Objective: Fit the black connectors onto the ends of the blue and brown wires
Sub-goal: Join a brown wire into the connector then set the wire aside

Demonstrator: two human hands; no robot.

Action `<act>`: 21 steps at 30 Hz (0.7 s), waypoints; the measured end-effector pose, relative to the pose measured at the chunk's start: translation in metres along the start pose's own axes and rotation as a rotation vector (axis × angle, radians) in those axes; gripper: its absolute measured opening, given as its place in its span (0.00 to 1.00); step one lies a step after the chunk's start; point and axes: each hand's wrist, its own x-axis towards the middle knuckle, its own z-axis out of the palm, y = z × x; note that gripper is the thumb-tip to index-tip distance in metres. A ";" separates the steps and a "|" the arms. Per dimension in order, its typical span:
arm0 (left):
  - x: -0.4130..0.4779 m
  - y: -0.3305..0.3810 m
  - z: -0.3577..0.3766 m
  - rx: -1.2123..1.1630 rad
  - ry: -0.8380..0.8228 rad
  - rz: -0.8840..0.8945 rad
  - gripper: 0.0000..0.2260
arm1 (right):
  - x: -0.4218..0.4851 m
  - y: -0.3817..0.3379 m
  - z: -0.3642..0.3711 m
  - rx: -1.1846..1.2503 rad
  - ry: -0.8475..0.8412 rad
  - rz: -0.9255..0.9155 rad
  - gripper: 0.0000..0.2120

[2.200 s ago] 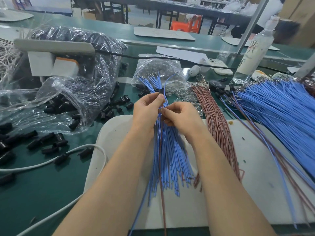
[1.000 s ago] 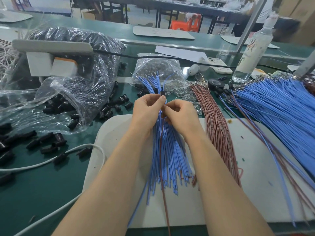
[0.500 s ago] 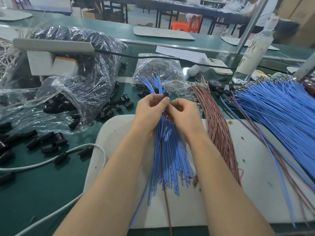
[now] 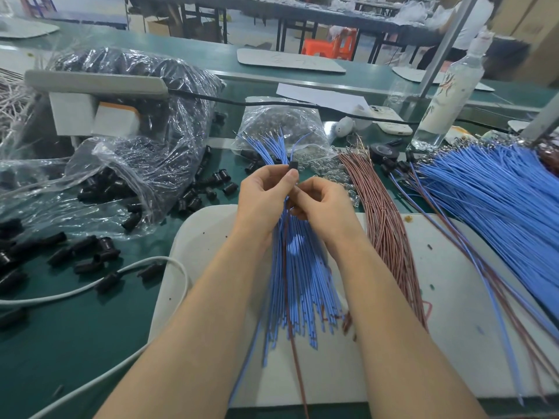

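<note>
Far left, near side: loose black connectors (image 4: 84,252) lie scattered on the green table (image 4: 75,343), and a white cable (image 4: 90,287) curves across them. Behind them, a large clear bag (image 4: 157,164) lies open toward the middle with more of the same black parts spilling out. A grey-and-white fixture (image 4: 90,83) stands against the bag's far side.

Centre: a white mat (image 4: 196,237) carries a fanned bundle of blue wires (image 4: 305,282), with its far tips pointing at a small clear bag of metal terminals (image 4: 281,125).

Both hands are raised over this bundle and touch each other. The left hand (image 4: 263,195) pinches one black connector (image 4: 292,165) between thumb and forefinger, and the part stands upright above the fingertips. The right hand (image 4: 323,207) is curled, with thumb and forefinger closed on the held wires (image 4: 298,373) just under the connector. One brown and one blue strand trail from there toward the near edge. Whether the wire ends are seated in the connector cannot be told, because the fingers cover the joint.

Right of centre: a bundle of brown wires (image 4: 387,222) lies lengthwise on the mat, just beside the right hand. A black tape roll (image 4: 384,151) sits at its far end, with a phone (image 4: 390,120) and a clear bottle (image 4: 447,95) beyond.

Far right: a large heap of blue wires (image 4: 499,201) spreads over the mat's right side.
</note>
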 end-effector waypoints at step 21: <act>-0.006 -0.001 0.002 0.403 -0.186 0.370 0.09 | 0.000 0.009 -0.002 -0.184 0.214 -0.117 0.09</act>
